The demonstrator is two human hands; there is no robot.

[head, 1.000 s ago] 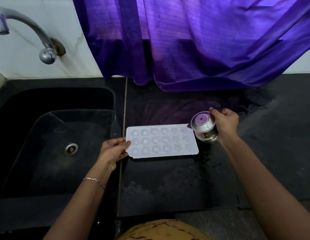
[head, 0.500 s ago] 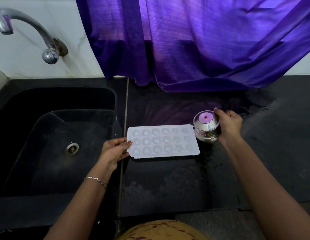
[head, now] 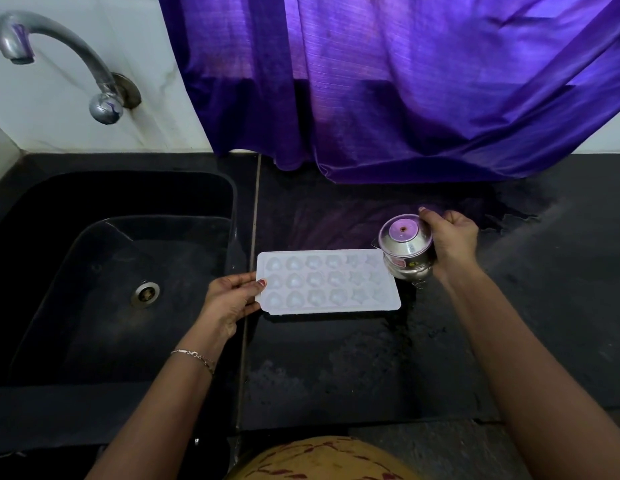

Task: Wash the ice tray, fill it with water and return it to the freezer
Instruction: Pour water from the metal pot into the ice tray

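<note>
A white ice tray [head: 327, 281] with heart and star shaped cells lies flat on the black counter [head: 336, 368], just right of the sink. My left hand [head: 232, 299] holds its left end, thumb on the rim. My right hand [head: 452, 239] grips a small steel pot [head: 405, 247], tipped with its base towards me, right at the tray's far right corner. Whether water runs from the pot is not visible.
A black sink [head: 118, 271] with a round drain [head: 145, 294] lies to the left, a steel tap [head: 59, 60] on the white wall above it. A purple curtain [head: 405, 81] hangs down to the counter's back edge. The counter around the pot looks wet.
The pot in my right hand has shifted slightly right and tipped further, its base turning more towards me. The tray and my left hand stay where they were.
</note>
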